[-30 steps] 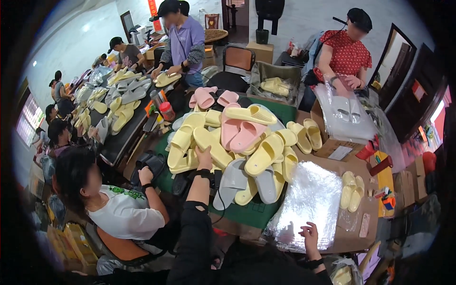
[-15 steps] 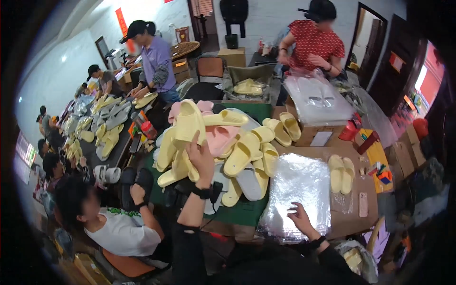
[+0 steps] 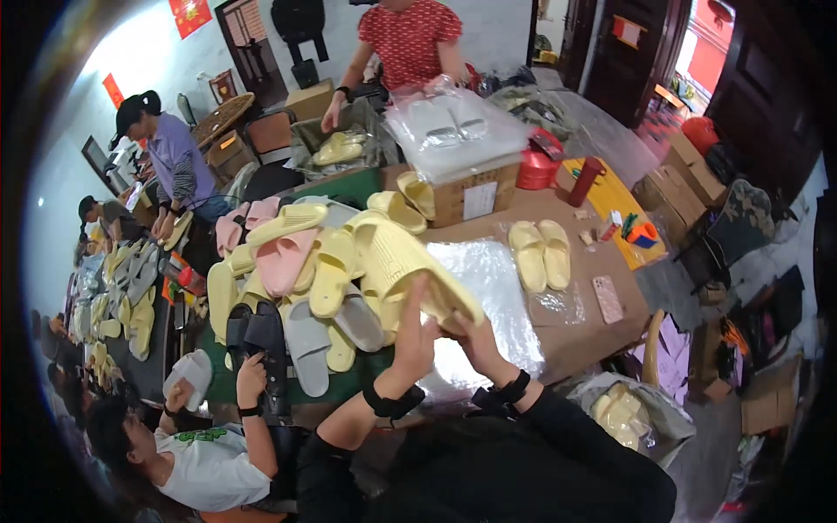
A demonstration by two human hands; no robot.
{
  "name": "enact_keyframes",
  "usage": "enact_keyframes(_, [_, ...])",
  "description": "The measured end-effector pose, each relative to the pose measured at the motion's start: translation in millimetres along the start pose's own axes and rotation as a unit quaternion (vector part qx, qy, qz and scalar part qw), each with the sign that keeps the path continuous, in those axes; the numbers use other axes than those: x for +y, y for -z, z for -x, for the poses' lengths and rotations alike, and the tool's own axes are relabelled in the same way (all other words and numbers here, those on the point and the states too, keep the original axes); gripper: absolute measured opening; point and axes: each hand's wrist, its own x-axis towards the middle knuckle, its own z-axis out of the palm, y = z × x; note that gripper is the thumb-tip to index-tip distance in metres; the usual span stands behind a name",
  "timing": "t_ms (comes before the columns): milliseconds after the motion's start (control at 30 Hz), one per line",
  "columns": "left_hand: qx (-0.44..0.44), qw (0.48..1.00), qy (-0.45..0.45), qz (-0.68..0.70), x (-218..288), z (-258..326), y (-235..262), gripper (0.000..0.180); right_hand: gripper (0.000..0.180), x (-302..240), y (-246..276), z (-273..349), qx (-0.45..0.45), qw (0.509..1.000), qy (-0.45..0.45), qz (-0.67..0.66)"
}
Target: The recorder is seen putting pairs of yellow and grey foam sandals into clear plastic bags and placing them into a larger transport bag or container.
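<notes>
A pale yellow slipper [image 3: 403, 259] is held up over the table, its ribbed strap toward the far left and its heel slanting down toward me. My left hand [image 3: 417, 338] grips its side, fingers partly hidden by the slipper. At the heel end, my right hand [image 3: 481, 347] is closed on the sole. Below lies a stack of clear plastic bags [image 3: 499, 292]. To the left spreads a heap of slippers, among them a pink slipper [image 3: 283, 261], a grey slipper [image 3: 307, 349] and a yellow slipper [image 3: 333, 272].
A yellow pair [image 3: 539, 255] and a pink phone [image 3: 609, 298] lie on the right of the table. Behind stands a carton [image 3: 475, 193] topped with bagged slippers. At left, a co-worker in a white shirt [image 3: 209, 466] handles slippers; others stand farther back. An open sack [image 3: 676, 427] sits low right.
My left hand has brought a yellow slipper from the heap to the right. My right hand has risen from the plastic bags to hold its heel. The view has swung right.
</notes>
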Motion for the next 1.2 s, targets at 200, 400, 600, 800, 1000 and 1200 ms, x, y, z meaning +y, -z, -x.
enact_keyframes(200, [-0.384,0.899,-0.12,-0.175,-76,99,-60,0.024,0.036,13,125,-4,0.115,0.982,-0.127,-0.082])
enact_keyframes(400, [-0.43,0.837,0.088,-0.326,-127,154,-76,0.043,0.035,18,161,-10,0.207,0.967,-0.146,0.023])
enact_keyframes(600, [-0.439,0.818,0.126,-0.35,-134,154,-85,0.048,0.037,34,204,-52,0.265,0.829,0.007,0.493])
enact_keyframes(800, [-0.416,0.831,0.104,-0.355,-143,160,-89,0.046,0.03,48,175,-46,0.045,0.72,0.092,0.686])
enact_keyframes(1000, [-0.406,0.824,0.071,-0.389,-118,160,-84,0.047,0.027,94,158,-75,-0.137,0.634,0.06,0.759])
enact_keyframes(1200, [-0.422,0.792,0.055,-0.439,-122,163,-91,0.046,0.036,100,142,-84,-0.239,0.587,-0.079,0.77])
